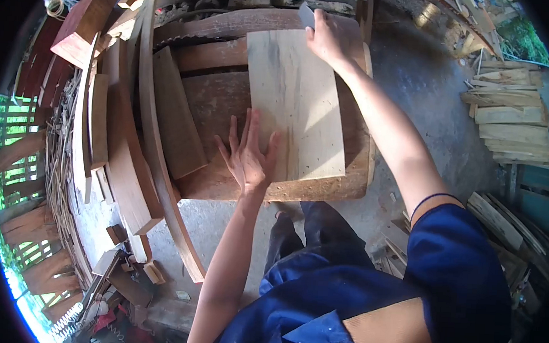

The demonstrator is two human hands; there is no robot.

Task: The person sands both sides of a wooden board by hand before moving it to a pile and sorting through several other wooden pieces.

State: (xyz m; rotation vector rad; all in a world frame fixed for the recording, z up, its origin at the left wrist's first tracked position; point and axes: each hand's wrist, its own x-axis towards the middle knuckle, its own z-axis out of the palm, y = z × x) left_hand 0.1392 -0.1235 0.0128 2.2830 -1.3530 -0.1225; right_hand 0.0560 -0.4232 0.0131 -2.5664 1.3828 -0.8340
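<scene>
A pale wooden board [297, 92] lies flat on a worn brown wooden workbench [210, 93]. My left hand [248, 154] has its fingers spread and rests over the board's near left edge. At the far right corner of the board, my right hand [325, 37] is closed around a small flat grey piece [306, 15]; its exact kind does not show. A darker plank [178, 113] lies on the bench to the left of the board.
Long timber pieces [127, 145] lean along the bench's left side, with a thick reddish beam [86, 28] behind them. Stacked thin boards [513, 116] lie on the floor to the right. Offcuts and tools [120, 281] clutter the lower left.
</scene>
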